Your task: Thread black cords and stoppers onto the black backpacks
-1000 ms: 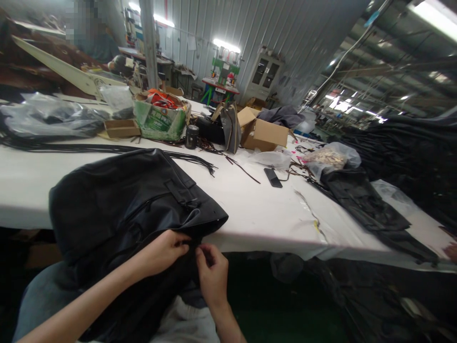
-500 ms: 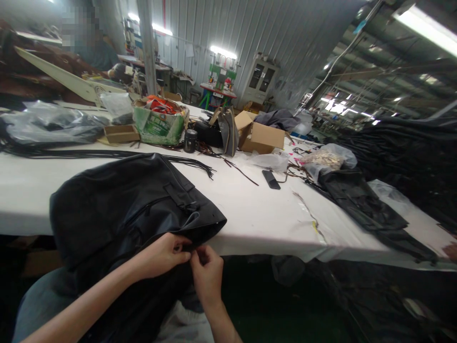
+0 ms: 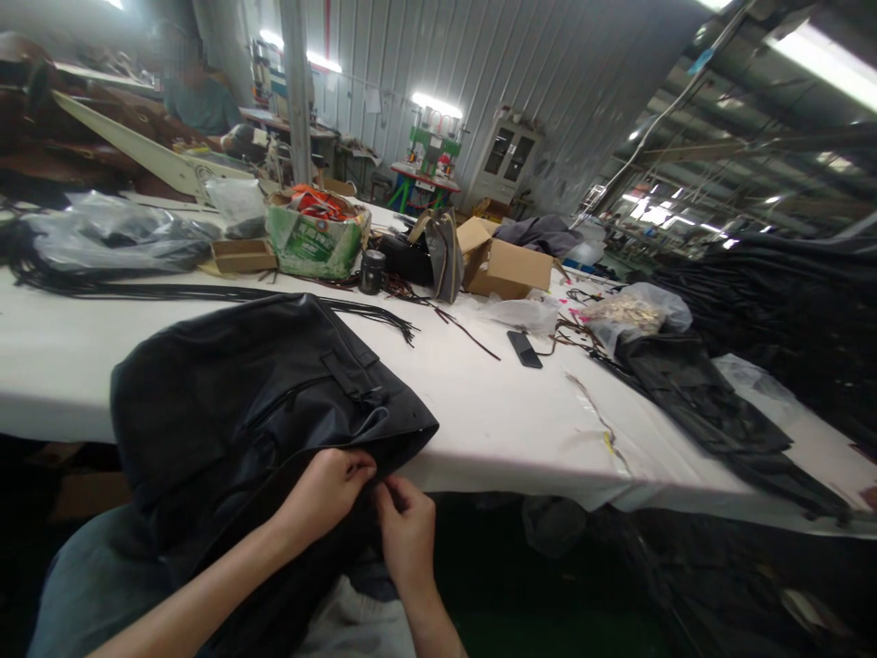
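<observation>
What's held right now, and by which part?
Black bag: the left hand appears to pinch it at its open mouth. The right hand has its fingertips there too, but what they grip is too dark to tell.

A bag-making workshop on a factory floor: corrugated metal wall [image 3: 384, 37], steel roof beams [image 3: 746, 144], tube light [image 3: 437, 104] over a green machine [image 3: 433, 148], and a long white tabletop [image 3: 493, 411] carrying a black bag [image 3: 206, 393], bundled black straps [image 3: 178, 292] and heaped black material [image 3: 767, 283].
</observation>
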